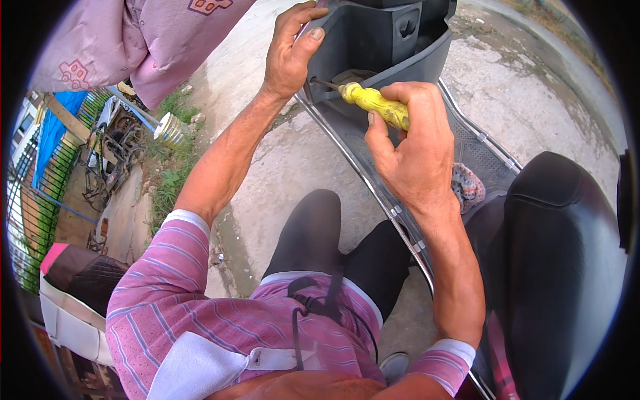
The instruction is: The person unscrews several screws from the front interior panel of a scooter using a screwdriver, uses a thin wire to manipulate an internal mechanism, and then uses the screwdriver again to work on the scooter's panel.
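Observation:
My right hand (420, 143) is closed round the yellow handle of a screwdriver (363, 97). The metal shaft points left, its tip at a hole near the lower left corner of the dark grey plastic front panel (383, 83) of a scooter. My left hand (291, 53) grips the left edge of that panel, thumb on the near face and fingers round the far side. Whether a screw sits under the tip is too small to tell. Below the panel lies the scooter's footboard (477, 143), with a metal rail (360, 170) along its side.
The black scooter seat (560, 267) fills the right side. A patterned knitted cloth (468, 185) lies on the footboard. Pink fabric (143, 40) hangs at upper left. Beyond it are a bucket (172, 130), a green fence (53, 153) and scrap metal parts (113, 150) on concrete ground.

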Demonstrator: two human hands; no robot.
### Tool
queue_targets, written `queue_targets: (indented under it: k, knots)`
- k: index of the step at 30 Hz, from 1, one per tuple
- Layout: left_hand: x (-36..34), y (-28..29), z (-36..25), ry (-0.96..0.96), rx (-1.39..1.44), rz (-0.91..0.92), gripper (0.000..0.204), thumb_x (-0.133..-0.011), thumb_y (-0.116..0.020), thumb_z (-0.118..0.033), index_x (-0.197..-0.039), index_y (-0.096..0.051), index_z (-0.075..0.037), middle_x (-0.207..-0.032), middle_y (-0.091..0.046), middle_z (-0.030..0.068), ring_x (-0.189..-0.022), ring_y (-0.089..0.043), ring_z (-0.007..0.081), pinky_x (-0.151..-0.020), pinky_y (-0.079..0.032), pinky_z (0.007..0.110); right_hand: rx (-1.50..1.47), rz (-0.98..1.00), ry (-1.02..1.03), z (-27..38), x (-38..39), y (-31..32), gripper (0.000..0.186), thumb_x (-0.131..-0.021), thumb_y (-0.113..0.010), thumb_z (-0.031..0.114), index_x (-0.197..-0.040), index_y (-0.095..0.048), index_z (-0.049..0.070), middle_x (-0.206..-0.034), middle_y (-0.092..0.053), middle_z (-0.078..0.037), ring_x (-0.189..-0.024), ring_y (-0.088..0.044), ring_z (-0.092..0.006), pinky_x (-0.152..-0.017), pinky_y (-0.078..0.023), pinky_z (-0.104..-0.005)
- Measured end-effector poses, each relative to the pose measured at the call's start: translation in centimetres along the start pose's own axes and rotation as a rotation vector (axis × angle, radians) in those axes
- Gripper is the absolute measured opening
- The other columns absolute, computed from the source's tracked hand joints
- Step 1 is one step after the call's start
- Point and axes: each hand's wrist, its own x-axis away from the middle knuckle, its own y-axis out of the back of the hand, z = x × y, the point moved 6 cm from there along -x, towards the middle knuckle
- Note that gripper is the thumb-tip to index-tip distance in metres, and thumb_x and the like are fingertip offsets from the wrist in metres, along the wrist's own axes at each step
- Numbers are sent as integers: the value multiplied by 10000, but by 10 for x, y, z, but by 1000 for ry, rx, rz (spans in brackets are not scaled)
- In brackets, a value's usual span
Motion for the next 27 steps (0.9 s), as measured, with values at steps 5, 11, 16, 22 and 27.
queue_targets:
  k: [5, 11, 16, 22, 27]
  knots:
    - [-3, -4, -13, 27, -11, 10, 480, -1054, -576, -323, -1412, -630, -9, -1545, -502, 196, -1515, -414, 334, -1284, -290, 454, 8, 94, 172, 10, -20, 4, 322, -852, -766, -15, -1130, -627, 67, -1056, -614, -147, -931, -688, -401, -737, -563, -468]
    - [-4, 0, -14, 24, -128, 37, 481, -1052, -577, -335, -1406, -632, -14, -1552, -505, 196, -1512, -415, 332, -1282, -278, 446, 310, 278, -161, 12, -25, 2, 307, -890, -803, 44, -1151, -643, 35, -1029, -678, -143, -900, -716, -351, -735, -581, -409]
    - [-5, 0, -12, 29, -75, 37, 475, -1048, -576, -314, -1413, -627, -15, -1556, -507, 194, -1514, -411, 332, -1287, -260, 445, 214, 248, 135, 20, -27, 1, 292, -881, -797, 45, -1140, -664, 66, -1002, -676, -128, -876, -710, -351, -710, -559, -430]
    - [-2, -2, -12, 75, -12, 26, 537, -1027, -559, -388, -1444, -636, -58, -1591, -483, 165, -1476, -468, 295, -1245, -335, 401, 174, 231, 249, 20, -35, 3, 258, -906, -768, 38, -1146, -680, 73, -1031, -697, -132, -879, -718, -349, -721, -567, -435]
    - [-1, 0, -12, 96, -8, 25, 537, -1030, -561, -371, -1449, -624, -42, -1600, -465, 174, -1484, -454, 287, -1248, -318, 399, 283, 201, 36, 18, -35, 0, 286, -927, -773, 131, -1193, -674, 99, -998, -703, -112, -807, -721, -340, -678, -569, -439]
